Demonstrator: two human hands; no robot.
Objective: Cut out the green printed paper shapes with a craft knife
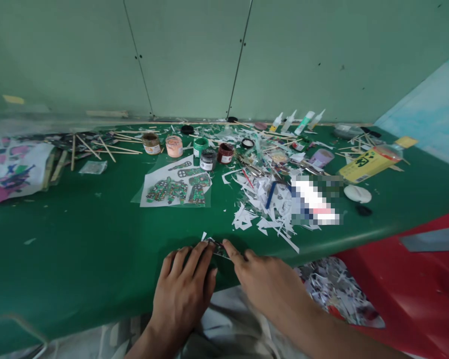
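Close to the table's front edge, my left hand (183, 279) lies palm down with its fingers stretched out. Its fingertips press on a small dark-patterned paper piece (221, 253) with a white edge. From the right, my right hand (267, 279) meets the same piece, index finger pointing forward and the other fingers curled under. A thin dark thing shows by that fingertip; what the curled fingers grip is hidden. Farther back lies a white sheet (153, 197) printed with green and brown patterned shapes, partly over a clear film.
Open paint jars (208, 159) stand behind the sheet. White paper scraps (262, 199) heap on the right, near a yellow container (370, 164) on its side. Glue bottles (304, 122) lean at the back. Thin wooden sticks (101, 148) lie left. Below right, a bin (340, 289) holds scraps.
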